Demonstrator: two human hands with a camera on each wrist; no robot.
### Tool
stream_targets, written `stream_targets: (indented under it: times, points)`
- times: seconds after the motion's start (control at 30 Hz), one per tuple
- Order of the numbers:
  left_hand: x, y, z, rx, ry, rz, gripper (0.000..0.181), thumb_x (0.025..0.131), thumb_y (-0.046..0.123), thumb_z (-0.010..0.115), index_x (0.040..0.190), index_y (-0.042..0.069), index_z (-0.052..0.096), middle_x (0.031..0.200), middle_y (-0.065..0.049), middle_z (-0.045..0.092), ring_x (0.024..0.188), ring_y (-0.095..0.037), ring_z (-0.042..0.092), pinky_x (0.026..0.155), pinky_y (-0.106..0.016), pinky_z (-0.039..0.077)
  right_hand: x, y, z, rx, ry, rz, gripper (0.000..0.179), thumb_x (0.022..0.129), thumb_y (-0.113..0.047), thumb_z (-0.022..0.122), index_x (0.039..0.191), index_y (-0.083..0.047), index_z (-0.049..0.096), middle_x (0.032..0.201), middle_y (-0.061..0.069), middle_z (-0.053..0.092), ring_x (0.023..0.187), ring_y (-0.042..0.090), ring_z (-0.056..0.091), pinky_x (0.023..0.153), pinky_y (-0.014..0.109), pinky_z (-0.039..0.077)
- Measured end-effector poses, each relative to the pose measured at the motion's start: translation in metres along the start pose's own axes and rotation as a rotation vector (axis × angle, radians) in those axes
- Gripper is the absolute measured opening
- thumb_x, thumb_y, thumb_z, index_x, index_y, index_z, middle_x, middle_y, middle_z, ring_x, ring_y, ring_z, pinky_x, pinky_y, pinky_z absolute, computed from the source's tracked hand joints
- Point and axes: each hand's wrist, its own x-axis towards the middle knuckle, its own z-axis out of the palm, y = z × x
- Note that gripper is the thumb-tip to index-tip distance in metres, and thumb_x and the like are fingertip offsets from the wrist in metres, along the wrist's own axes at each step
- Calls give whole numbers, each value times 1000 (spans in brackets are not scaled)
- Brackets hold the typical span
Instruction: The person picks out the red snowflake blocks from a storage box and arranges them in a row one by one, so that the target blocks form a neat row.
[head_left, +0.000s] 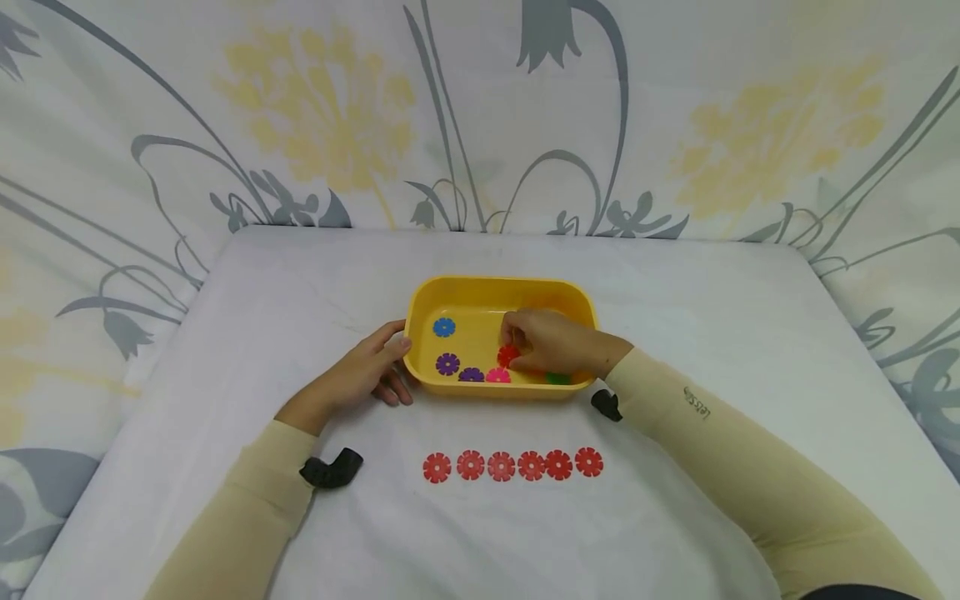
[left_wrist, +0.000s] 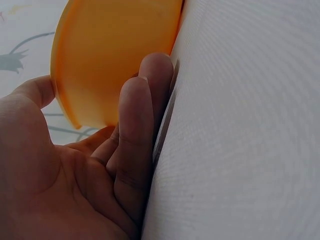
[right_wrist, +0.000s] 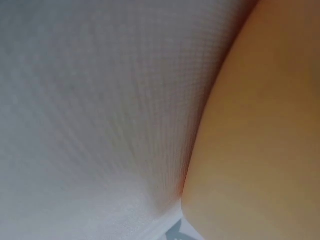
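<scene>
A yellow plastic tray (head_left: pixel 491 389) stands on the white-covered table. My left hand (head_left: pixel 371 367) grips its left end, with the thumb on the rim; the left wrist view shows the fingers (left_wrist: pixel 135 115) against the outer wall. Inside the tray, my right hand (head_left: pixel 558 342) has curled fingers and pinches a red flower-shaped disc (head_left: pixel 508 356). Around it lie a pink disc (head_left: pixel 498 375), two purple discs (head_left: pixel 447 363), a blue disc (head_left: pixel 444 327) and something green (head_left: pixel 558 378), partly hidden by the hand. The right wrist view shows only the tray's outer wall (right_wrist: pixel 260 140) and cloth.
Several red flower-shaped discs (head_left: pixel 501 467) lie in a row on the white cloth (head_left: pixel 360 542), nearer to me than the tray. Behind the table hangs a floral-patterned fabric (head_left: pixel 480 108). Black wrist mounts (head_left: pixel 332 468) stick out from both sleeves.
</scene>
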Motion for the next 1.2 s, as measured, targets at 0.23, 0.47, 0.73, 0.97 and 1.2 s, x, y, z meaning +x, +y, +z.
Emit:
stream_targets:
  times: [0.23,0.47,0.73,0.97,1.2]
  points:
    - [-1,1,-1,1,-18,11,60,108,45,35,160,21,18,92,-17,71,72,-24,72,69,-31,61,-1,-1,-1,-2,19,-21,21,91,-23,74,104,-17,59,92,-2,62,89,15,57,83,23,53]
    - [0,4,-3,14,4,15,58,107,47,35,159,24,21,94,-17,69,74,-25,72,70,-31,61,-4,-3,-7,108,32,-26,14,93,-19,72,101,-17,61,95,-1,64,87,17,58,81,24,55]
    - [-2,4,0,9,-19,7,61,107,47,35,160,21,19,94,-17,69,73,-24,72,70,-30,60,-20,-1,-15,189,205,-30,12,95,-14,69,105,-14,62,103,2,67,84,19,58,75,24,55]
    - [-1,1,0,13,-4,3,60,107,49,34,159,23,19,96,-17,69,73,-23,72,69,-30,60,-60,-4,-29,270,354,-60,16,94,-9,69,108,-9,61,102,6,66,74,20,61,65,22,57]
    - [1,0,-2,-3,-16,15,59,107,48,34,159,24,19,100,-17,68,74,-23,72,70,-32,61,-108,0,-35,310,311,-59,12,95,-11,68,104,-12,60,92,8,65,63,17,58,55,25,54]
